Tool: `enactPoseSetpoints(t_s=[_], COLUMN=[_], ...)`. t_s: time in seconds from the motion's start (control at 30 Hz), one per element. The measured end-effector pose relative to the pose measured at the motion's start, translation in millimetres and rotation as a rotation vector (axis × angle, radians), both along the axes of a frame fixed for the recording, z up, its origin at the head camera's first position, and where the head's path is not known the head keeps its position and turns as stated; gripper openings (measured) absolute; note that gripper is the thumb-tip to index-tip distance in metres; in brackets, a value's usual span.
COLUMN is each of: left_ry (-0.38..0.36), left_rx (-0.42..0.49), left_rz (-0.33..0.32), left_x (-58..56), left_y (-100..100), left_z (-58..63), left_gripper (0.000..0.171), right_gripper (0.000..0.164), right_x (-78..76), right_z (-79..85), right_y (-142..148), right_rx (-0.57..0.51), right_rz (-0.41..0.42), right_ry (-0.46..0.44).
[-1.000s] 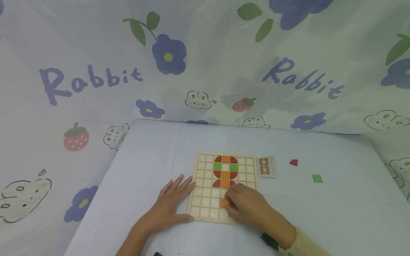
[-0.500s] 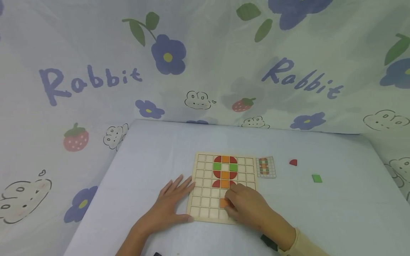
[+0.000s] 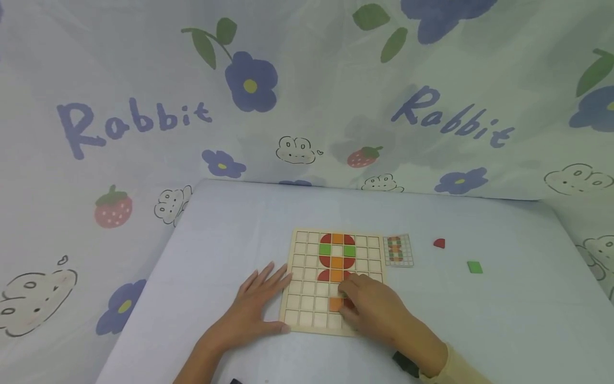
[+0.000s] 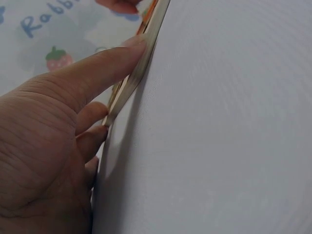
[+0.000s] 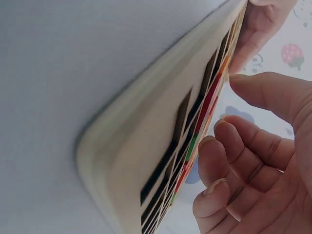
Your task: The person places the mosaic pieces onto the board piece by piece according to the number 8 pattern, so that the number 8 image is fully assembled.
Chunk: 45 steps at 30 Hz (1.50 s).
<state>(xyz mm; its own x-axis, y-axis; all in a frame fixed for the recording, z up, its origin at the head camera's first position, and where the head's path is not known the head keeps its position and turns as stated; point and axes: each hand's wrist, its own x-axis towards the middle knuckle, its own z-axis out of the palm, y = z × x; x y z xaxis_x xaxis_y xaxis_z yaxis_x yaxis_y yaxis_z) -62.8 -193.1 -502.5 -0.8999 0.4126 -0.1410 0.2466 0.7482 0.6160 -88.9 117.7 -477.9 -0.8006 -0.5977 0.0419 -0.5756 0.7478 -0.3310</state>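
Note:
A wooden grid board (image 3: 307, 303) lies on the table, holding orange, red and green pieces. My left hand (image 3: 254, 303) rests spread at its left side, with the thumb at the near left corner. In the left wrist view its thumb (image 4: 107, 66) lies along the board's edge. My right hand (image 3: 378, 311) is over the board's near right part, beside an orange square tile (image 3: 335, 304). Some red shows just under its fingers. In the right wrist view the thumb (image 5: 263, 90) touches the board's surface; the other fingers are loosely bent, with nothing visible between them and the thumb.
A small pattern card (image 3: 399, 250) lies against the board's right edge. Farther right are a red quarter-round piece (image 3: 439, 243) and a green square tile (image 3: 475, 267). A printed rabbit-and-flower cloth (image 3: 307, 106) rises behind the table.
My right hand has shifted slightly right, uncovering more of the orange tile and a bit of red beside it. The left hand stays in place.

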Motion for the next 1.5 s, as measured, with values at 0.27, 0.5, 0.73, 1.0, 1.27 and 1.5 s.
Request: enactPoseSetpoints(t_s=[0.27,0.5,0.73,1.0,1.27,1.5], left_ry=[0.002,0.008,-0.006,-0.009,0.002,0.007], left_rx=[0.004,0.003,0.001,-0.001,0.005,0.002], left_rz=[-0.003,-0.003,0.005,0.007,0.003,0.009], left_x=[-0.1,0.2,0.8,0.7,0.0,0.7], left_y=[1,1,2,2,3,2], left_z=[0.8,1.8,2.8,2.4,1.0,0.3], left_gripper=[0.106,0.106,0.107,0.106,0.105,0.106], right_gripper=[0.023,0.023,0.028,0.027,0.034,0.057], right_x=[-2.5,-9.1,-23.5,-51.3,-81.1,-98.4], right_z=[10.5,20.9,30.4,45.2,22.2,19.7], right_y=[11,38,79,128,176,194], right_rx=[-0.002,-0.054,-0.097,-0.190,-0.193,-0.036], right_rz=[-0.078,-0.190,-0.316,-0.391,-0.536,-0.670], right_ry=[-0.062,-0.098,-0.067,-0.008,-0.142,-0.406])
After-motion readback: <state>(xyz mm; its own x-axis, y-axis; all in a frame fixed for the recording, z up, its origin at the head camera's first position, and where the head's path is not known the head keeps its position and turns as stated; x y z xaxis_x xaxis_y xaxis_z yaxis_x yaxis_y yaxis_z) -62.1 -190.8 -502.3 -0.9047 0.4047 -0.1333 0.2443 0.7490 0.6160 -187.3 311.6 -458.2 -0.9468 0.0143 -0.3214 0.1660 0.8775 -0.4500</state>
